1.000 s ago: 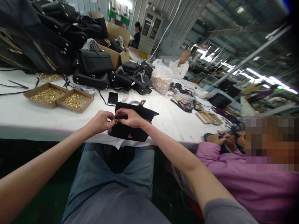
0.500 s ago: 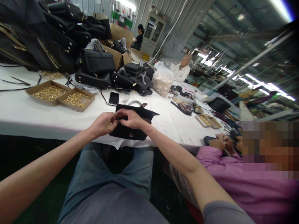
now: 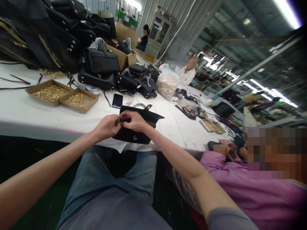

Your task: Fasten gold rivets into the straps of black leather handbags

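- We have under the black bag (image 3: 129, 135) a white-covered table (image 3: 178, 127); the bag is at its near edge.
- We see, behind the black bag and to its left, a heap of other black bags (image 3: 103, 59).
- To the right of the black bag, well apart from it, we have a co-worker in a pink top (image 3: 240, 191).
- Behind the black bag, toward its right, we notice a clear sack (image 3: 168, 86), filled with pale pieces.
- The black bag itself has its flap raised, and both our hands are on it.
- To the left of the black bag we have two cardboard trays (image 3: 91, 104), side by side.
- Our right hand (image 3: 134, 121) lies over the opening of the black bag, with thumb and fingers closed upon its upper edge at the left end.
- Our left hand (image 3: 109, 126) pinches that same end of the black bag; which small part it holds, we cannot tell.
- Just behind the black bag, to its left, we see a phone (image 3: 117, 101).
- On the front of the black bag we find a metal clasp (image 3: 135, 137).
- Left of the black bag, inside the trays, we see many gold-coloured parts (image 3: 50, 92).
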Demonstrator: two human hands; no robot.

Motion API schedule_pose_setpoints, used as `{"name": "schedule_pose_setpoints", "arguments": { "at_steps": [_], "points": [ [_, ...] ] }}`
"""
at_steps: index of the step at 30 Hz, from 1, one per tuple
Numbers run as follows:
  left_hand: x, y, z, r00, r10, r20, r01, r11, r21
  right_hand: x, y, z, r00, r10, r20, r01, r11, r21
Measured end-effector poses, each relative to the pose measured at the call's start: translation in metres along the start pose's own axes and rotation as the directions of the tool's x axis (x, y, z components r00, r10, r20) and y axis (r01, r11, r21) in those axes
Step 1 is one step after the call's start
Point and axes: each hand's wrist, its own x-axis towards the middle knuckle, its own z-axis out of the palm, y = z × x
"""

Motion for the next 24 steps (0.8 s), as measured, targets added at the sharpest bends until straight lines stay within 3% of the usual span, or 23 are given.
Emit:
{"name": "schedule_pose_setpoints", "arguments": {
  "at_steps": [7,17,24],
  "points": [
    [0.002,-0.001,-0.004,0.999,-0.050,0.016,0.051,0.994,-0.101,0.002,0.006,0.004,0.999,0.034,-0.040,-0.030,0.996,0.087],
    [0.006,-0.010,-0.012,0.993,-0.090,0.077,0.102,0.981,-0.166,0.005,0.005,0.001,0.993,0.115,-0.003,-0.114,0.986,0.124],
    [0.006,-0.008,-0.014,0.973,-0.188,0.131,0.213,0.955,-0.209,0.007,0.005,0.000,0.993,0.117,0.017,-0.118,0.986,0.117]
  ]
}}
